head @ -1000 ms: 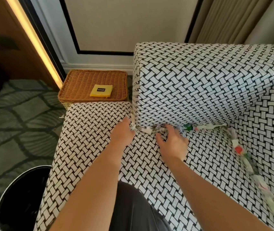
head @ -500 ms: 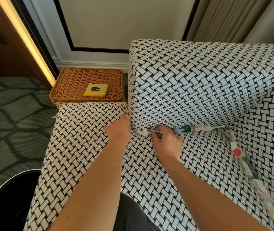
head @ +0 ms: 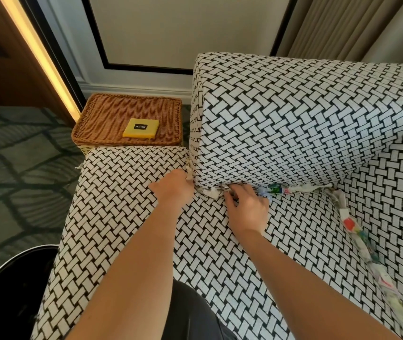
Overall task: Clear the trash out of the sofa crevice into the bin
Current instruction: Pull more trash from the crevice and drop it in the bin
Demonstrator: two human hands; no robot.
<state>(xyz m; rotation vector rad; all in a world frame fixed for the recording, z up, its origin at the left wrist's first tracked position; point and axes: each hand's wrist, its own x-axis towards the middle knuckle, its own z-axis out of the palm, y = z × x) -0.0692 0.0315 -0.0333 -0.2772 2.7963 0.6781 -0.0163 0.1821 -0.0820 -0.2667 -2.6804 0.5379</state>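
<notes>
Bin (head: 6,295), black and round, sits at my lower left on the carpet (head: 19,182), just beside the front corner of the seat (head: 112,204). Behind the seat's far left end I see a wicker basket (head: 112,114) against the wall, with a flat yellow pad (head: 141,128) lying on it. My left hand (head: 173,190) lies on the seat at the left corner of the backrest (head: 293,123), knuckles up. Its fingertips go into the gap there, next to a white scrap, and I cannot tell whether they hold anything. Just right of it, white scraps poke out from under the backrest's lower edge. My right hand (head: 247,209) is on them, its fingers (head: 244,190) curled down at the crevice (head: 328,187) and its thumb drawn in, pinching the trash (head: 275,190) at that spot. The two hands are near each other but apart. Further right the trash runs on as a line of crumpled white, blue, green and red wrappers wedged along the crevice. At the corner the line turns toward me and follows the seam between the seat and the armrest (head: 396,192), down to the lower right edge. All of the trash is in the sofa; I see none in the bin's dark opening. A curtain (head: 337,25) hangs at the upper right.
</notes>
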